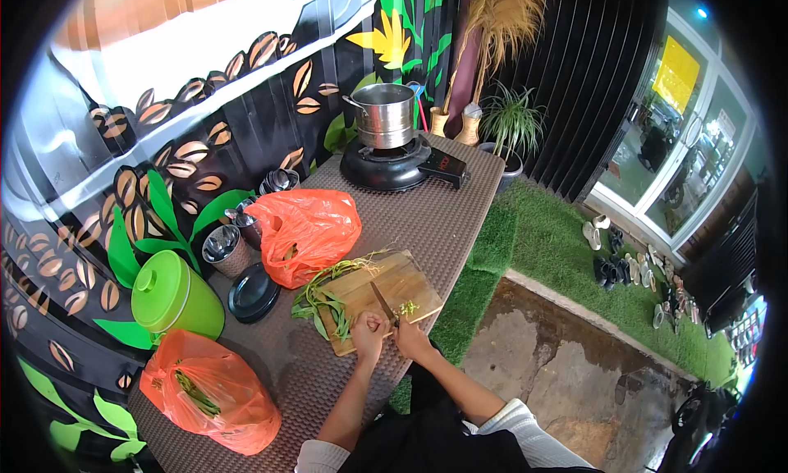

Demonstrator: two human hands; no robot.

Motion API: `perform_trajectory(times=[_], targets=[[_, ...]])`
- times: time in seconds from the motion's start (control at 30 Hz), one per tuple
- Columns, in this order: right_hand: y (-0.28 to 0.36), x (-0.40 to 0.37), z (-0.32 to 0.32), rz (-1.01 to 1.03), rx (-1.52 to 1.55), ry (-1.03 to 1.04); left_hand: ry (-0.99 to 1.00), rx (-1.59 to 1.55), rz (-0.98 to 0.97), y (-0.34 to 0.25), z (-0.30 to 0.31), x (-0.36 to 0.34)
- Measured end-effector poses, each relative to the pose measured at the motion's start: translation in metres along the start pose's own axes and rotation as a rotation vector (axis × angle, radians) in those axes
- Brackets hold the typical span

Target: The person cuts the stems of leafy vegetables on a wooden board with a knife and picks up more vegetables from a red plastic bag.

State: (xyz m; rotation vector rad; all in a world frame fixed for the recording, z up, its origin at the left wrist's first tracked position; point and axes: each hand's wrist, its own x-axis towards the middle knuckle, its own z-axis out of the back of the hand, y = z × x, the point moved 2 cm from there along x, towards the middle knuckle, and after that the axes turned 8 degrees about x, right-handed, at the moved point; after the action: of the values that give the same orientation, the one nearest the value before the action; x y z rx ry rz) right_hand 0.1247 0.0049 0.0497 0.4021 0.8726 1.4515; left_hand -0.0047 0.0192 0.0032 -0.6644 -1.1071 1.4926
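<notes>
1. We take the wooden board [420, 280] as our landmark; it lies on the brown woven surface [402, 214], close to the edge where the person is.
2. At the board's near edge we see the right hand [410, 342], its fingers wrapped around the handle of the knife [382, 298]. The blade points away from the person, over the middle of the board.
3. The left hand [370, 335] is just left of the right one, also at the board's near edge. Its fingers are curled in together; we cannot tell whether they pinch a stem.
4. Leafy greens [332, 309] lie along the board's left side, some leaves spilling past its edge, with thin roots trailing at its far side.
5. A small heap of chopped pieces [407, 308] sits on the board, just right of the blade.
6. Just beyond the board's far left corner we find a full red bag [316, 231]; a second bag [226, 403] stands well to the board's left.
7. Left of the board we also note a black lid [253, 293] and, farther out, a green bucket [168, 297].
8. Well beyond the board, a metal pot [386, 116] stands on a black stove [377, 171].
</notes>
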Motion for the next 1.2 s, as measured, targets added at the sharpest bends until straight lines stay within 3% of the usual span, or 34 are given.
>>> perform_trajectory(times=[0.23, 0.5, 0.7, 0.77, 0.8, 0.97, 1.03, 1.1, 1.2], targets=[[0.004, -0.029, -0.009, -0.097, -0.164, -0.025, -0.021, 0.108, -0.165, -0.024, 0.004, -0.017], [-0.004, -0.002, -0.004, 0.053, -0.206, -0.084, -0.022, 0.145, -0.2, -0.018, 0.005, -0.015], [0.003, -0.011, 0.007, 0.062, -0.057, -0.062, -0.006, -0.021, -0.09, -0.012, 0.003, -0.005], [-0.001, -0.013, -0.003, 0.067, -0.044, -0.045, 0.075, -0.146, 0.103, -0.021, 0.009, -0.008], [-0.001, -0.015, -0.007, 0.088, -0.046, -0.045, 0.069, -0.145, 0.104, -0.024, 0.014, -0.011], [0.0, -0.01, -0.006, 0.047, -0.025, -0.057, -0.284, 0.311, -0.308, -0.045, 0.066, -0.02], [-0.001, -0.007, -0.002, 0.023, -0.029, -0.124, -0.36, 0.39, -0.275, -0.034, 0.079, -0.017], [0.002, -0.009, 0.0, 0.023, -0.033, -0.097, -0.316, 0.476, -0.041, -0.026, 0.089, -0.015], [0.002, -0.015, -0.005, 0.075, -0.034, -0.06, -0.213, 0.503, -0.034, -0.019, 0.095, -0.013]])
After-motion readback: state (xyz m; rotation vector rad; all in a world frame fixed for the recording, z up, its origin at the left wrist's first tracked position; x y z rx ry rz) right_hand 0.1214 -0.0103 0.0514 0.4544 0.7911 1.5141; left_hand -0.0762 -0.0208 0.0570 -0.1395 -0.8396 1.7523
